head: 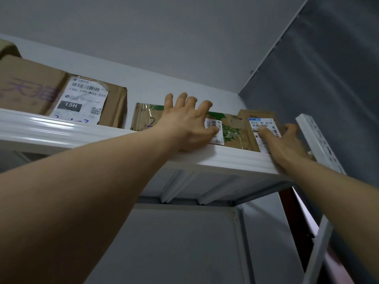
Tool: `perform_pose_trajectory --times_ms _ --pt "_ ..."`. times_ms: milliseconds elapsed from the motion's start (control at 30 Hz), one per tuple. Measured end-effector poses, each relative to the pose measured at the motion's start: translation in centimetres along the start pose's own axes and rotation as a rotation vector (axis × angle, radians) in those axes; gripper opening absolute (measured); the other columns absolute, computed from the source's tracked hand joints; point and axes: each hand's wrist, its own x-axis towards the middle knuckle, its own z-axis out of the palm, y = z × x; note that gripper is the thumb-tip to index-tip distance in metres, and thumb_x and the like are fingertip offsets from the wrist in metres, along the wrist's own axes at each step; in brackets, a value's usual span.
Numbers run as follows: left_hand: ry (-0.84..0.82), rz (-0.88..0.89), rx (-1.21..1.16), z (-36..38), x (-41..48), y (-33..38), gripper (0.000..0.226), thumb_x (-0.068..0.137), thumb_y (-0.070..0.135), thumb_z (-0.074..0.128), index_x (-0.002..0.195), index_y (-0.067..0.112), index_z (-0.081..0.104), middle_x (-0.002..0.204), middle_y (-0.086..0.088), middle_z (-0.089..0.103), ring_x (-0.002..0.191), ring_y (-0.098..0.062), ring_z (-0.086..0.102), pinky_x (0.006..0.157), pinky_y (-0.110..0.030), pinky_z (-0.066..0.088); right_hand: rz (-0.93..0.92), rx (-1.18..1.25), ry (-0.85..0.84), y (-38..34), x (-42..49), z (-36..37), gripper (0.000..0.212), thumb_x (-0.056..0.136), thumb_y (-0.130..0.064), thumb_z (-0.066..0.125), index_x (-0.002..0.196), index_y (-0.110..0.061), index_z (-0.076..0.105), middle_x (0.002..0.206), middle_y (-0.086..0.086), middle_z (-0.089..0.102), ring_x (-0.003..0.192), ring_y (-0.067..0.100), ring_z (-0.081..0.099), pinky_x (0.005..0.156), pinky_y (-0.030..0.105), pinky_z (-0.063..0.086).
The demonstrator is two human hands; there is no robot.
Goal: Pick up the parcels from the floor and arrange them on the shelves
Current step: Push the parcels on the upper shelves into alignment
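L forearm [86, 191] nearest cam. L grip [189, 124] spread flat on green parcel [231, 128], long axis along top shelf [235, 160]. R grip [284, 142] pressing small parcel [260, 128], just right; fingers loose, not pinching.

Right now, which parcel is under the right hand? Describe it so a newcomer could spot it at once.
Find the white top shelf and follow it to its right end, beside the perforated upright post. The small brown parcel there stands against a wider, green-printed parcel. Its white label has a blue top strip and reads "501E", and the right hand is pressed on it.
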Motion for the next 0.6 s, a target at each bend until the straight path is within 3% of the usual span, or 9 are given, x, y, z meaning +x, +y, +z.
perform_pose_trajectory --times_ms 133,267,600 --pt "0.044 -0.042 -0.009 -0.3 -0.3 0.1 0.067 0.090 0.067 0.031 0.142 0.026 0.032 0.139 -0.015 0.044 0.138 -0.034 0.030 0.115 -0.060 0.006 -0.022 0.011 -0.030 -0.2 -0.2 0.6 0.066 0.087 -0.073 0.046 0.130 -0.026 0.030 0.118 0.005 0.062 0.117 0.040 0.058 0.113 0.061 0.024" --pt "0.096 -0.052 -0.025 -0.5 -0.6 0.4 0.064 0.091 0.066 0.032 0.139 0.023 0.035 0.132 -0.015 0.048 0.130 -0.035 0.038 0.114 -0.059 0.011 -0.036 0.013 -0.071 -0.5 -0.4 0.6 0.056 0.085 -0.075 0.045 0.112 -0.030 0.026 0.120 0.009 0.064 0.110 0.039 0.061 0.107 0.060 0.036" --pt "0.251 -0.006 -0.012 -0.4 -0.9 0.5 0.059 0.093 0.065 0.034 0.129 0.020 0.042 0.117 -0.010 0.052 0.114 -0.030 0.044 0.104 -0.052 0.023 -0.075 -0.008 -0.084 -1.5 -1.0 0.8 0.058 0.085 -0.072 0.050 0.114 -0.026 0.029 0.123 0.008 0.063 0.110 0.037 0.061 0.105 0.059 0.039"
